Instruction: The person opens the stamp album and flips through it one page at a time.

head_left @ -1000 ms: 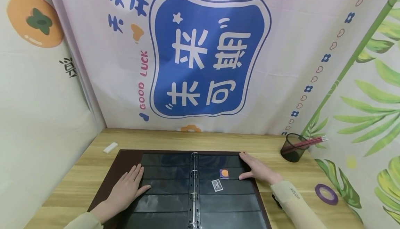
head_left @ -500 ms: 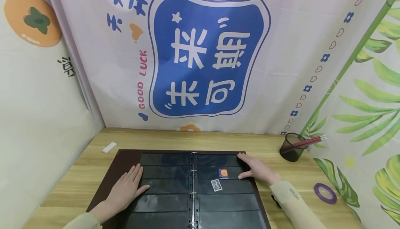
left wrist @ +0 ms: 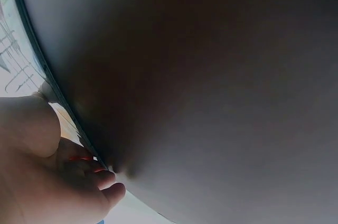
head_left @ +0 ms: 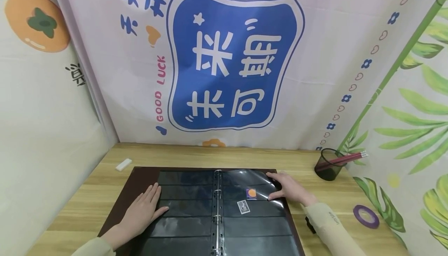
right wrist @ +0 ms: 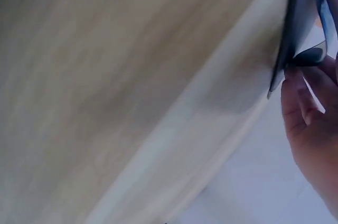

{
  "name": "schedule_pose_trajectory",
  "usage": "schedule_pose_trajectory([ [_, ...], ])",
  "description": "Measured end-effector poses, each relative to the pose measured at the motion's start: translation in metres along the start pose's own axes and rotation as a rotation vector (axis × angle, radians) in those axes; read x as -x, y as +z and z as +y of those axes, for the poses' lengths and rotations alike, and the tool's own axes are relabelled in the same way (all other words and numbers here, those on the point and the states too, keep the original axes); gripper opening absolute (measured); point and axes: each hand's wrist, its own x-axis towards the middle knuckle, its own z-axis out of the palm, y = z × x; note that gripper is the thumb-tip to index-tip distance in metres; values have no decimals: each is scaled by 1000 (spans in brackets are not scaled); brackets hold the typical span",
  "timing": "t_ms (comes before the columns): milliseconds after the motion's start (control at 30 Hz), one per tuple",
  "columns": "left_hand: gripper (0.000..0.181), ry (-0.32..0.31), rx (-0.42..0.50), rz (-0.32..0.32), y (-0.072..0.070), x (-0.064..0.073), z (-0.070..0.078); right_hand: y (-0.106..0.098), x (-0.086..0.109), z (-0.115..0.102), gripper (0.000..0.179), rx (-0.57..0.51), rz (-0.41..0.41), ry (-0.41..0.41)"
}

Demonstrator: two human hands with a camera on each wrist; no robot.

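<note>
A dark stamp album (head_left: 145, 176) lies spread on the table, with black strip-pocket pages on either side of its metal rings (head_left: 217, 218). My left hand (head_left: 140, 211) rests flat with straight fingers on the outer edge of the left page (head_left: 185, 192). Near the top outer corner of the right page (head_left: 236, 178), my right hand (head_left: 288, 188) pinches the page edge; in the right wrist view that edge bends up between the fingers (right wrist: 296, 102). On the right page sit a purple-and-orange stamp (head_left: 251, 194) and, lower and tilted, a grey-and-white stamp (head_left: 243, 207).
Beyond the album's left corner lies a small white block (head_left: 124, 165). A black mesh cup (head_left: 325, 168) holding red pencils (head_left: 350, 157) stands at the back right. A purple tape roll (head_left: 366, 216) lies to the right. Printed cloth (head_left: 315, 104) hangs behind the table (head_left: 196, 153).
The right page's outer edge has lifted and curved at my right hand, and bright reflections now show on it. My left hand and both stamps stay in place.
</note>
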Motion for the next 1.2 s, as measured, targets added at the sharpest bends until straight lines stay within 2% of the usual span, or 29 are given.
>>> schedule_pose_trajectory([
  [167, 72, 3, 1, 9, 1, 1, 0, -3, 2, -1, 91, -56, -8, 3],
  [267, 72, 5, -3, 11, 1, 1, 0, -4, 3, -4, 96, -85, 16, 39],
  [433, 72, 5, -2, 9, 1, 1, 0, -3, 6, -10, 110, -186, 79, 169],
  [533, 72, 9, -2, 17, 1, 1, 0, -3, 8, -12, 100, -276, 112, 230],
  [633, 72, 14, -4, 26, 1, 1, 1, -6, 11, -13, 77, -394, 126, 276],
  [700, 72, 15, -3, 27, 1, 1, 1, -9, 13, -13, 61, -483, 104, 291],
  [800, 72, 13, -1, 20, 1, 1, 1, -15, 16, -12, 44, -613, 30, 298],
  [933, 72, 8, 1, 14, 0, 1, 0, -23, 20, -10, 27, -733, -106, 244],
  [1067, 72, 7, -2, 16, 1, 1, 0, -30, 20, -11, 13, -778, -166, 229],
  [1200, 72, 17, -12, 30, 2, 1, 0, -39, 19, -16, 15, -791, -167, 245],
])
